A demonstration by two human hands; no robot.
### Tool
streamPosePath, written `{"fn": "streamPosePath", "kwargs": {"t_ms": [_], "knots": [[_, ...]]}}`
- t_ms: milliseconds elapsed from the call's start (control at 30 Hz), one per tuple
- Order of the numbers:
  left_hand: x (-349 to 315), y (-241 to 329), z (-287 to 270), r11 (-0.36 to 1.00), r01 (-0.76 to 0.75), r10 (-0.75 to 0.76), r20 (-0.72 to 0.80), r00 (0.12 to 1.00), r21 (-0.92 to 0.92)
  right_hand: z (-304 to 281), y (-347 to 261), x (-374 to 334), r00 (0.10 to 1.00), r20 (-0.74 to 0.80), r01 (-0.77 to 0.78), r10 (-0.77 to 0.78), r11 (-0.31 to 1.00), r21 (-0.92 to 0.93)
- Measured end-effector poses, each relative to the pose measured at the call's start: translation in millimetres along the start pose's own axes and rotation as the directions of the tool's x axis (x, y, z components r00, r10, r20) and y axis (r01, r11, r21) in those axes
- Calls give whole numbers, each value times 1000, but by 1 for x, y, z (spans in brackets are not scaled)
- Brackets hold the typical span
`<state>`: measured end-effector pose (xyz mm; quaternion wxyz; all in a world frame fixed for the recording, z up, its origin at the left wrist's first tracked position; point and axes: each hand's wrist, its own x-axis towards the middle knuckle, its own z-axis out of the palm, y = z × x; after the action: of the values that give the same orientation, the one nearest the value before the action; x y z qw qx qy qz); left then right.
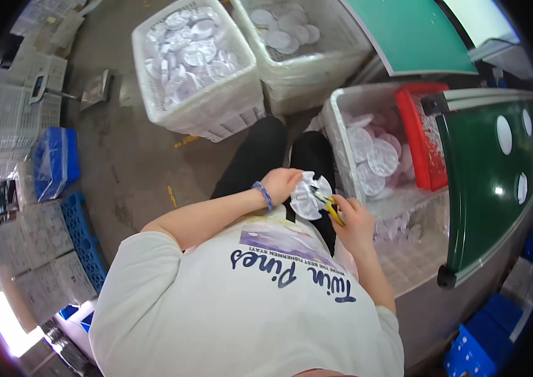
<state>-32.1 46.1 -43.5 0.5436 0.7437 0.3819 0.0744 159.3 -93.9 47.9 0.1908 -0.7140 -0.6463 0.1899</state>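
My left hand [280,184] is closed on the left edge of a white, round plastic part [305,202] with notches in its rim, held above my lap. In my right hand [353,220] is a pair of cutting pliers [335,212] with yellow handles. The jaws of the pliers reach over the middle of the plastic part; whether they bite on anything is too small to tell. Just right of my knees stands a white crate [340,135] holding clear and pinkish round plastic pieces [382,157].
A white crate [147,94] heaped with clear plastic parts stands ahead, beside another lined crate [317,69] of discs. A red tray [427,169] rests on the right crate. The green conveyor belt [486,207] runs along the right, carrying white discs. Blue crates [56,160] stand at left.
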Motion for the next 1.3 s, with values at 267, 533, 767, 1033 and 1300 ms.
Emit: {"fn": "streamPosePath", "kwargs": {"t_ms": [267,533,767,1033,1300], "knots": [[67,-66,-189,367,-219,-562,-403,723,-904,1,62,-41,919,-96,-293,382,825,483],[42,-47,-120,372,199,-386,44,922,-907,76,209,-136,490,-347,-382,800,555,739],[18,-15,-83,542,409,-412,192,891,-734,188,325,-214,392,-41,-796,919,361,485],[-5,3,-75,686,473,-515,90,852,-553,256,365,-133,453,83,-787,887,355,504],[0,20,-63,608,445,-274,352,895,-658,182,319,-135,341,106,-747,934,201,633]]}}
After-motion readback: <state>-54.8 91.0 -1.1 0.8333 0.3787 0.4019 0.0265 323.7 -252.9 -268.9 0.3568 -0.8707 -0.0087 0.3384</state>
